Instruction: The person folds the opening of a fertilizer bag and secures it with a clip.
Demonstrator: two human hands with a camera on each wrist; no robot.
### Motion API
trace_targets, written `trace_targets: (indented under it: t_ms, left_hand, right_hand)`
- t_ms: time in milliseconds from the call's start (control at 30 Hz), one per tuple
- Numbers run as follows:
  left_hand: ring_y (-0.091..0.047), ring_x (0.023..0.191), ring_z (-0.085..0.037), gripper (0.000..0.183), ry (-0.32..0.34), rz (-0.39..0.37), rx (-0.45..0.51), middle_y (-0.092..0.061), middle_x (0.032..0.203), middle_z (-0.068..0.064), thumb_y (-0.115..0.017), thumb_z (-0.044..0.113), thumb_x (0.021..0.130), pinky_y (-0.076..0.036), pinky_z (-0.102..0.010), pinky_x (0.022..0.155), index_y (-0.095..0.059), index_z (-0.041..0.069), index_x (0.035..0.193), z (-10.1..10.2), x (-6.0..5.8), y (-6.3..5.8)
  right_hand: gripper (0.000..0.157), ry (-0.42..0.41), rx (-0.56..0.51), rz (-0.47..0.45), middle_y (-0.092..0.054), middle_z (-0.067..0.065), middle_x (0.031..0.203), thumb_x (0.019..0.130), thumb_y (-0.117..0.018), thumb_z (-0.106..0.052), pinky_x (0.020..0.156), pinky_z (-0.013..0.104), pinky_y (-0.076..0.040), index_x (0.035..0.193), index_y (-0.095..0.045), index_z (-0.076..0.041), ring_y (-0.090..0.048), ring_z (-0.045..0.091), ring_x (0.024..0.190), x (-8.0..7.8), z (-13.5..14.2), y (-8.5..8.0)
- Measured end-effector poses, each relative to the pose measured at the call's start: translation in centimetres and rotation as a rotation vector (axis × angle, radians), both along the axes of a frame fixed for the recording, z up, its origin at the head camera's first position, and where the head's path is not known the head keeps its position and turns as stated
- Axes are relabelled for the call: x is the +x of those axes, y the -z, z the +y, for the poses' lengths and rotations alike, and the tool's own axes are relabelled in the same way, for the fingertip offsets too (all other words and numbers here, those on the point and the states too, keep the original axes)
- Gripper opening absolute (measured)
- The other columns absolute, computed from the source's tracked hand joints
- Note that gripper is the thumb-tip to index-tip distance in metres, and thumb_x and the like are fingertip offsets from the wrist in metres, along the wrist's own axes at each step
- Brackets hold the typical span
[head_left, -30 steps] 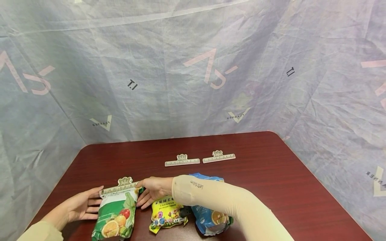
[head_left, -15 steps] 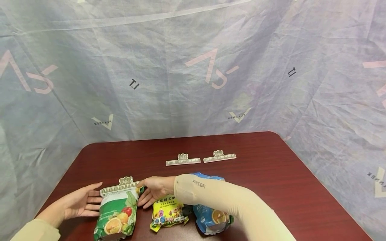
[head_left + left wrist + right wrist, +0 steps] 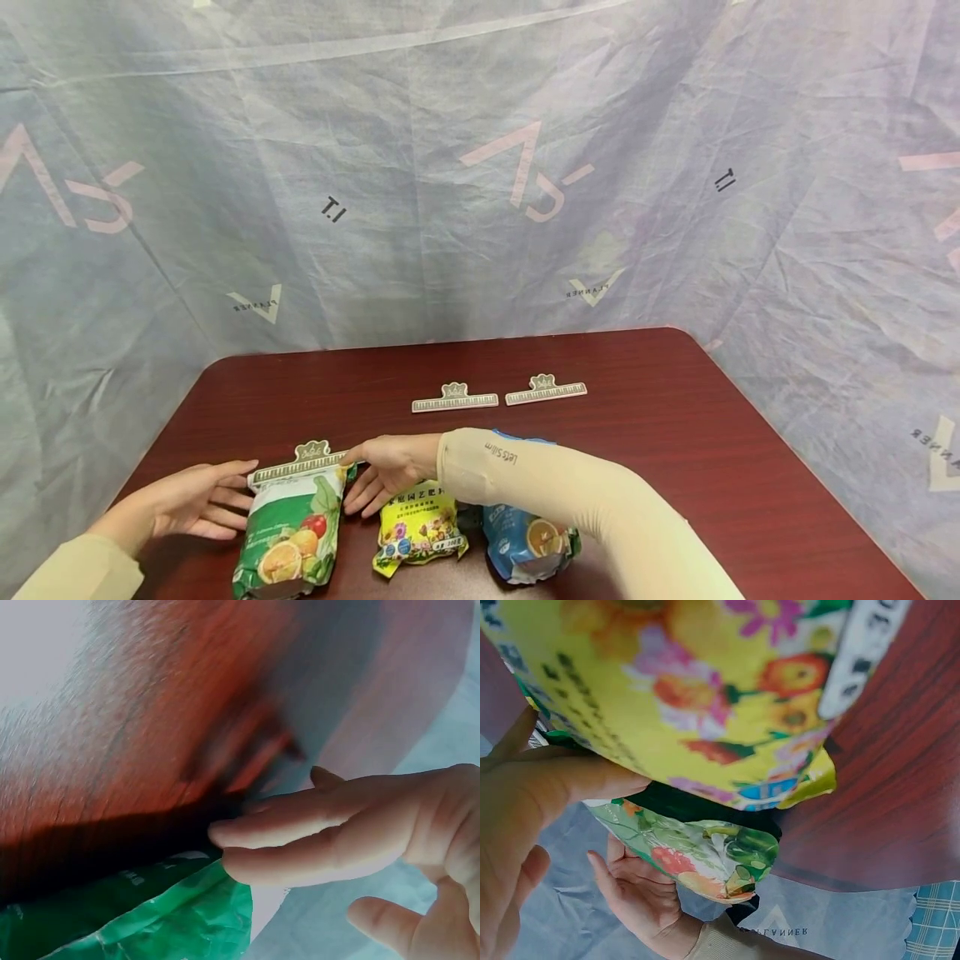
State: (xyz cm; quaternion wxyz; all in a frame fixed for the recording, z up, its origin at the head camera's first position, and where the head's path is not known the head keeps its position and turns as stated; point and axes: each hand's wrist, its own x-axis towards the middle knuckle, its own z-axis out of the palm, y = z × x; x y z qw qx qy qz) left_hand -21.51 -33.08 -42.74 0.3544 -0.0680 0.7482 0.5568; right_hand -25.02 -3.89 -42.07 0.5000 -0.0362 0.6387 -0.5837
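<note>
In the head view, a green and white bag [image 3: 288, 533] printed with fruit and vegetables lies at the front left. A long clip [image 3: 300, 468] with a piano-key pattern sits across its top edge. My left hand [image 3: 191, 504] is beside the bag's left side, fingers extended; the left wrist view shows fingertips [image 3: 236, 862] right at the green edge. My right hand [image 3: 390, 467] has its thumb at the clip's right end, the other fingers spread loosely beside the bag. A yellow flower-printed bag [image 3: 420, 529] lies under the right wrist.
A blue bag [image 3: 525, 542] lies to the right, partly hidden by the right sleeve [image 3: 570, 492]. Farther back on the dark red table [image 3: 675, 417] are two more piano-key clips, a left clip [image 3: 454, 403] and a right clip [image 3: 546, 394]. A grey cloth [image 3: 420, 208] hangs behind.
My left fingers have drawn slightly away from the bag's left side. The right hand and the clip on the bag have barely moved.
</note>
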Motion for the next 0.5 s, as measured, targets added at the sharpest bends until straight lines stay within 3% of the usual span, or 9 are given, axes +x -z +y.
trace_targets:
  t_ms: [333,500]
  left_hand:
    - [-0.064,0.084,-0.03,0.079,-0.003,0.067,-0.154,-0.064,0.098,-0.017,-0.04,0.046,0.093,-0.052,-0.043,0.069,-0.026,-0.024,0.126,1.0,0.3,-1.0]
    - [-0.064,0.079,-0.029,0.075,0.011,0.137,-0.3,-0.064,0.094,-0.017,-0.045,0.045,0.092,-0.052,-0.044,0.065,-0.032,-0.022,0.124,1.6,0.0,-1.6]
  right_hand:
    - [0.046,-0.064,0.043,0.024,-0.06,0.03,0.098,0.096,-0.045,-0.031,0.086,0.052,-0.043,0.137,-0.035,-0.014,-0.057,0.042,0.1,-0.4,0.5,-0.8]
    - [0.049,-0.111,0.061,0.059,-0.059,0.029,0.102,0.095,-0.047,-0.03,0.085,0.051,-0.044,0.136,-0.034,-0.007,-0.057,0.042,0.098,-0.8,1.0,-1.5]
